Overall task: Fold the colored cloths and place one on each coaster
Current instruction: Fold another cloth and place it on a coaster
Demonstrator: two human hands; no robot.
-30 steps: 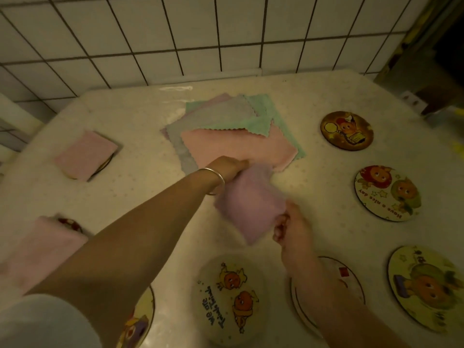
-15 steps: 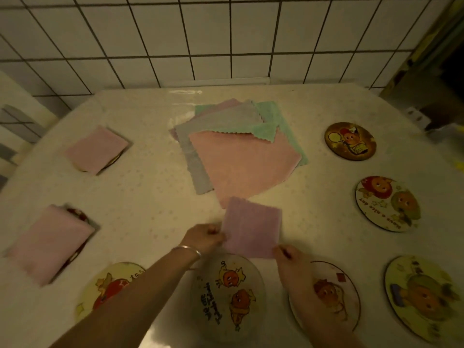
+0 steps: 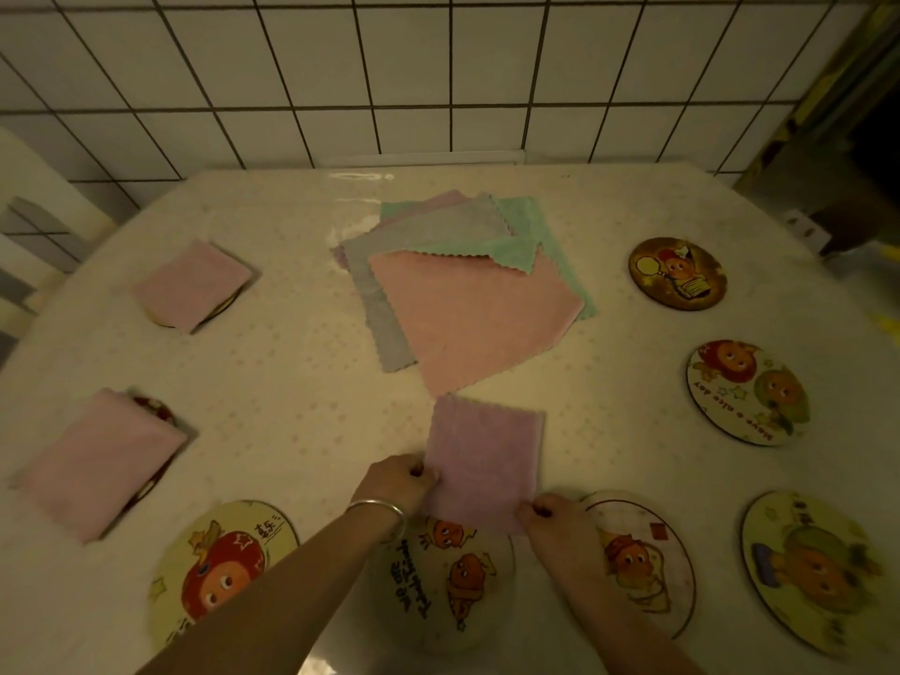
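Observation:
A folded lilac cloth (image 3: 482, 460) lies flat near the table's front, its near edge overlapping a pale cartoon coaster (image 3: 453, 577). My left hand (image 3: 397, 482) pinches the cloth's near left corner. My right hand (image 3: 555, 521) pinches the near right corner. Behind it lies a pile of unfolded cloths (image 3: 467, 294): pink on top, grey, green and lilac beneath. Two folded pink cloths (image 3: 192, 285) (image 3: 100, 462) cover coasters on the left.
Bare coasters sit at front left (image 3: 219, 567), front right (image 3: 643, 557) (image 3: 818, 572) and along the right side (image 3: 747, 392) (image 3: 677, 274). A white tiled wall (image 3: 438, 75) backs the table. A chair back (image 3: 29, 226) shows at the far left.
Both hands brought the folded lilac cloth down from mid-air and toward me, laying it flat by the front middle coaster. The grip on both near corners holds.

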